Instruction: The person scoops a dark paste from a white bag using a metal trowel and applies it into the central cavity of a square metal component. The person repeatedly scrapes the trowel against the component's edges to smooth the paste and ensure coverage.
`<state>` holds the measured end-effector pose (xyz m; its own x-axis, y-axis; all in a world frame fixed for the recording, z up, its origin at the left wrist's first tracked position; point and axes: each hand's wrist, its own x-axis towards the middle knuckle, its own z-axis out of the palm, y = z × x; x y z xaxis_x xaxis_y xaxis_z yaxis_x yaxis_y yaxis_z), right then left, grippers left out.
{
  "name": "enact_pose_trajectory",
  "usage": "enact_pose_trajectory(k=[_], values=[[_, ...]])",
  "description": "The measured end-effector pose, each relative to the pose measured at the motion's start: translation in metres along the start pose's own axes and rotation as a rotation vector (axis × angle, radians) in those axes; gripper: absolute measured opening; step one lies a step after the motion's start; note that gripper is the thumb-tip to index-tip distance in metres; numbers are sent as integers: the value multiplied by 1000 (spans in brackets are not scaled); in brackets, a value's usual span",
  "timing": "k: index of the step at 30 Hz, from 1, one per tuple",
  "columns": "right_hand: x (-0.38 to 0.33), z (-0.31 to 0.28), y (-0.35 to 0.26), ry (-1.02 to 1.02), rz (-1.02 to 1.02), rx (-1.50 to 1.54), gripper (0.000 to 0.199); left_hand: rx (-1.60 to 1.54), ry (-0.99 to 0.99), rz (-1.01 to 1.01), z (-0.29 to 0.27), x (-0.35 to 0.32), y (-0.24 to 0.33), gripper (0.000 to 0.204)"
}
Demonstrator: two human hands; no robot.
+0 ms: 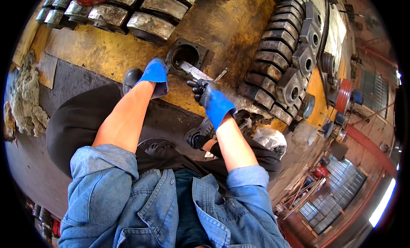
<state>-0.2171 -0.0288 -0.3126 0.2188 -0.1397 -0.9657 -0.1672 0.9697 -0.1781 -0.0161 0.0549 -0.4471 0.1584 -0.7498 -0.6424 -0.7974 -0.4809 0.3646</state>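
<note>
Crouching over a worn yellow work surface (106, 51), a person in a denim jacket works at a dark square metal housing (186, 55) with a round bore, which lies flat on the surface just ahead of the knees. The left hand (154, 75), in a blue glove, rests against the housing's near-left edge with its fingers curled onto it, steadying the part. The right hand (209, 96), gloved the same, is clenched around the handle end of a flat metal blade (194, 70) whose tip reaches into the bore's rim. Judging by the blade's position, work on the bore appears under way rather than finished; whether residue remains inside cannot be told. Rows of similar grey castings (273, 51) stand to the right and metal blocks (145, 21) along the far edge, their condition unclear. A wad of fibrous rag (23, 98) lies at far left.
</note>
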Motion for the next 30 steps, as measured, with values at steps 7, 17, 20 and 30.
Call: enact_pose_trajectory(k=[7, 17, 20, 30], values=[[17, 22, 26, -32, -6, 273, 28, 563, 8, 322, 3, -5, -33, 23], [-46, -27, -29, -326, -15, 115, 25, 609, 118, 234, 0, -1, -57, 26], [-137, -41, -62, -163, -217, -74, 28, 644, 135, 264, 15, 11, -69, 27], [-374, -255, -24, 104, -1136, 298, 17, -1273, -135, -181, -7, -15, -25, 13]])
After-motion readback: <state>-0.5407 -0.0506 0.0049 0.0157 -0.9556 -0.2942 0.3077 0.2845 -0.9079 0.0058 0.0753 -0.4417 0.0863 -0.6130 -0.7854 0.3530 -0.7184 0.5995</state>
